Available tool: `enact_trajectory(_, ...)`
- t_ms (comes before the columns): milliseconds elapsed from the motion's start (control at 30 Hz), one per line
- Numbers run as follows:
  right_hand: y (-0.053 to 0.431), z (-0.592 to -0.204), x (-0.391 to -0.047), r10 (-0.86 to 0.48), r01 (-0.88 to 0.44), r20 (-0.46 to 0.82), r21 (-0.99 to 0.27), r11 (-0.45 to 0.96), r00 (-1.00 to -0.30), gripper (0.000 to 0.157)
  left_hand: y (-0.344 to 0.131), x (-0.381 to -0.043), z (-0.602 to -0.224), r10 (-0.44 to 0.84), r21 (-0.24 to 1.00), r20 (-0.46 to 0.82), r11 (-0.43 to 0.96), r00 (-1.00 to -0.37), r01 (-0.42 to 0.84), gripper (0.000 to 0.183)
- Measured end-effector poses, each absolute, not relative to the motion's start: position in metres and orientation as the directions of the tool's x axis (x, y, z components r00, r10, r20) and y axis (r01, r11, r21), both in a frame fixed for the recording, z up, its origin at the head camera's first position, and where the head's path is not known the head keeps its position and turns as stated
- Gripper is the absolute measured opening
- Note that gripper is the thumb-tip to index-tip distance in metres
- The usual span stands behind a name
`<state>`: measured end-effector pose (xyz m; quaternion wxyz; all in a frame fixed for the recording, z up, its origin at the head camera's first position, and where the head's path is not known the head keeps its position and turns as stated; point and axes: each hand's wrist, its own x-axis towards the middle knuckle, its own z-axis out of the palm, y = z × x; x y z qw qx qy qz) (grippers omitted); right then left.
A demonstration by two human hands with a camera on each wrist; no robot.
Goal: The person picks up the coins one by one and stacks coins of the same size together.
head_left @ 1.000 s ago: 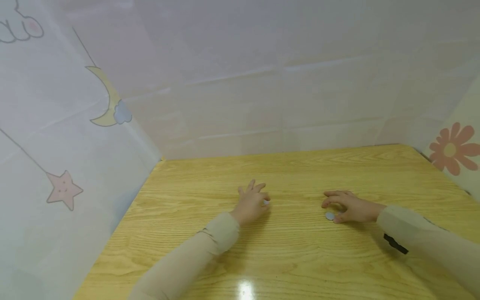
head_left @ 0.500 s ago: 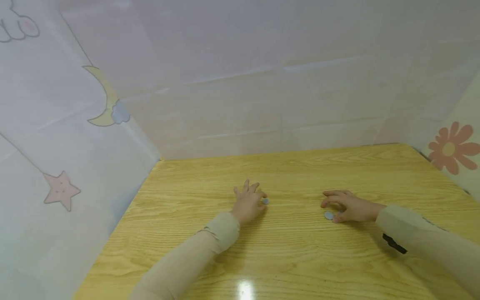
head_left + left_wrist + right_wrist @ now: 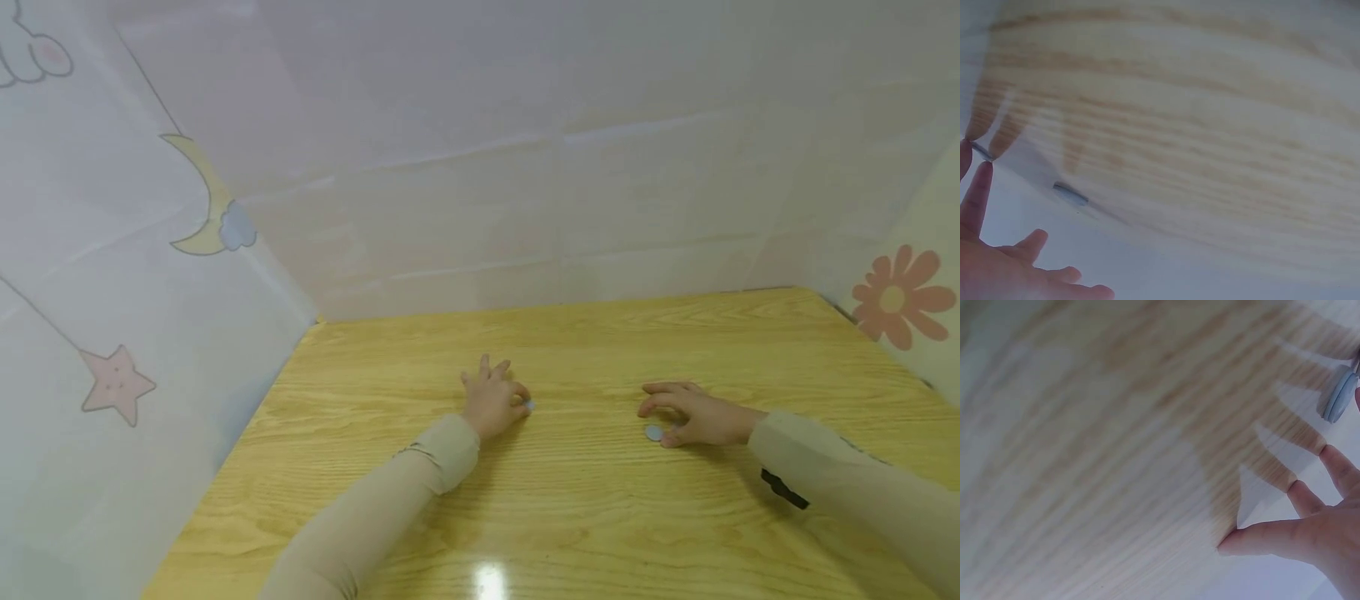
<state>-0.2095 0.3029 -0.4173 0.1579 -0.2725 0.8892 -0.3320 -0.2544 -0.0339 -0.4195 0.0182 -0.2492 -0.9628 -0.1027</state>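
Observation:
My left hand [image 3: 491,404] is low over the wooden table, thumb and index finger pinching a small pale blue-grey disc [image 3: 529,405] at its edges; its other fingers spread away. In the left wrist view, two fingertips meet the ends of that disc [image 3: 982,150]. Another greyish disc [image 3: 1070,193] lies beyond the hand there. Farther right, my right hand [image 3: 701,417] holds its thumb against or right beside a flat pale disc [image 3: 654,433], with the index finger arched above it. In the right wrist view, a thick-rimmed disc [image 3: 1337,395] stands near fingers cut off at the edge.
The yellow wood-grain table [image 3: 585,517] reaches back to a pale wall sheet [image 3: 562,208]. Side sheets carry a printed moon [image 3: 206,196], a star [image 3: 118,385] and a flower [image 3: 903,297]. A black strap [image 3: 783,489] hangs under the right sleeve.
The left hand has shifted slightly left; its thumb and index finger opened around the disc, then drew in on it. The right hand and its disc keep nearly the same pose.

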Motion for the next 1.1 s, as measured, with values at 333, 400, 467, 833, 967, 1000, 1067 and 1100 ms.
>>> enact_trajectory(333, 0.3034, -0.4180, -0.2091, -0.588, -0.386, -0.098, -0.666, 0.638, -0.803, 0.039, -0.0326, -0.2574, -0.4191, 0.498, 0.253, 0.067, 0.830, -0.865, 0.497, 0.020)
enact_trajectory(400, 0.3034, -0.4179, -0.2090, -0.588, -0.383, -0.100, -0.669, 0.637, -0.803, 0.038, -0.0326, -0.2578, -0.4184, 0.506, 0.245, 0.059, 0.829, -0.861, 0.503, 0.020)
enact_trajectory(467, 0.3029, -0.4172, -0.2086, -0.588, -0.382, -0.103, -0.669, 0.637, -0.802, 0.039, -0.0325, -0.2585, -0.4178, 0.518, 0.226, 0.048, 0.827, -0.854, 0.514, 0.019)
enact_trajectory(833, 0.3013, -0.4159, -0.2084, -0.586, -0.369, -0.110, -0.679, 0.634, -0.803, 0.039, -0.0343, -0.2613, -0.4227, 0.593, 0.162, 0.051, 0.789, -0.803, 0.593, 0.016)
enact_trajectory(967, 0.3011, -0.4164, -0.2082, -0.585, -0.370, -0.107, -0.680, 0.633, -0.804, 0.039, -0.0317, -0.2583, -0.4235, 0.613, 0.151, 0.055, 0.775, -0.788, 0.613, 0.017)
enact_trajectory(1000, 0.3010, -0.4167, -0.2079, -0.586, -0.376, -0.103, -0.676, 0.634, -0.804, 0.038, -0.0307, -0.2575, -0.4238, 0.619, 0.145, 0.056, 0.771, -0.783, 0.620, 0.017)
enact_trajectory(1067, 0.3009, -0.4175, -0.2074, -0.588, -0.380, -0.098, -0.675, 0.632, -0.803, 0.039, -0.0283, -0.2555, -0.4234, 0.632, 0.134, 0.057, 0.762, -0.773, 0.634, 0.018)
enact_trajectory(1100, 0.3009, -0.4179, -0.2071, -0.589, -0.381, -0.097, -0.676, 0.630, -0.802, 0.039, -0.0271, -0.2543, -0.4232, 0.639, 0.128, 0.056, 0.758, -0.767, 0.640, 0.018)
